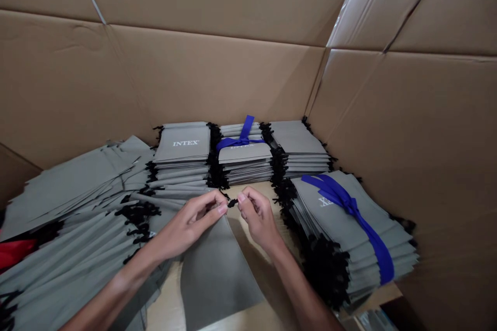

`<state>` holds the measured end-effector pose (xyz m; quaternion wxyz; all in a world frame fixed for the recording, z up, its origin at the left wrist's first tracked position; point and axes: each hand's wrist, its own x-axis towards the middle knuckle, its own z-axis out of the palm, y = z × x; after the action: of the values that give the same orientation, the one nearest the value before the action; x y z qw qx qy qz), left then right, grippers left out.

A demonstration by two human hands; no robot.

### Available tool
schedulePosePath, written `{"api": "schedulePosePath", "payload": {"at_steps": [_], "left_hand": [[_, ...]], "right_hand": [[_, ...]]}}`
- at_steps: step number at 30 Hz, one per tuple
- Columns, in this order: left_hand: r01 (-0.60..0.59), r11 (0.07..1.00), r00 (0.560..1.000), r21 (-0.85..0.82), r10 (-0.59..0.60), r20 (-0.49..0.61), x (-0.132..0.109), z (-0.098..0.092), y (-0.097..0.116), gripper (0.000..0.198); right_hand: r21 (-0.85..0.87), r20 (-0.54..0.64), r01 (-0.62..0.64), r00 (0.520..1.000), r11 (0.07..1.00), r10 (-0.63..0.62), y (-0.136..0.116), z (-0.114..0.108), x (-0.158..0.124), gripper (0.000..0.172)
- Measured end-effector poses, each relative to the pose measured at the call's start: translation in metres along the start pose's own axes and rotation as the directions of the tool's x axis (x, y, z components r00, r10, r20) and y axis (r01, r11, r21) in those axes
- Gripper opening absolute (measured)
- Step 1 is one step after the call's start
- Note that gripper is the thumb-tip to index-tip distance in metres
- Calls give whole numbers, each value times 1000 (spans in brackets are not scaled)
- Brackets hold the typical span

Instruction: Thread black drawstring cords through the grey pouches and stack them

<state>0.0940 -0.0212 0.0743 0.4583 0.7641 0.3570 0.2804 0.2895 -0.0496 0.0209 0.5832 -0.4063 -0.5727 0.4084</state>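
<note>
Dim, even light – soft shadows, sharp centre, wide-angle bending at the edges.

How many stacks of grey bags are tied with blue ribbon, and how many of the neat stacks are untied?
Tied with blue ribbon: 2, the back middle stack and the right stack.
Untied: 2, the INTEX stack and the back right stack.
Total: 4

All the bags [217, 269] are plain flat grey, with black cords [232, 202] frizzing out at the ends. One stack [182, 158] has white INTEX lettering on top. Two bundles are tied with bright blue ribbon [351, 206]. Something red [13, 251] peeks out at far left. The box [217, 72] is plain tan cardboard, no print.
</note>
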Motion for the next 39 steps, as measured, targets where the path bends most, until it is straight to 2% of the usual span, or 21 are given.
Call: {"api": "schedulePosePath", "payload": {"at_steps": [7,12,17,21,25,29,31,35,39], "left_hand": [[-53,995,998,84,56,-29,2,1,-8,39],[-112,966,988,233,132,-73,4,6,-18,30],[-211,935,972,285,231,-39,3,10,-15,29],[-242,919,955,311,282,-93,2,6,-11,29],[-271,907,952,323,302,-49,2,2,-12,27],[-293,908,955,300,294,42,0,3,-14,26],[-263,927,965,268,257,59,0,3,-13,27],[-149,969,989,195,149,18,0,3,-7,36],[-116,987,992,115,120,-29,2,5,-6,41]], "right_hand": [[14,-58,-26,998,1000,27,3,0,3,42],[79,-19,-54,998,995,55,9,2,5,47],[124,-35,-92,995,988,97,10,5,5,57],[157,-70,-143,985,977,156,10,2,7,69],[87,12,-117,993,989,117,8,1,6,68],[46,61,-105,993,993,102,9,5,3,66],[31,54,-97,994,995,95,11,7,2,66],[55,16,-76,997,996,75,15,7,1,65],[17,-6,-56,998,998,56,11,6,2,66]]}}
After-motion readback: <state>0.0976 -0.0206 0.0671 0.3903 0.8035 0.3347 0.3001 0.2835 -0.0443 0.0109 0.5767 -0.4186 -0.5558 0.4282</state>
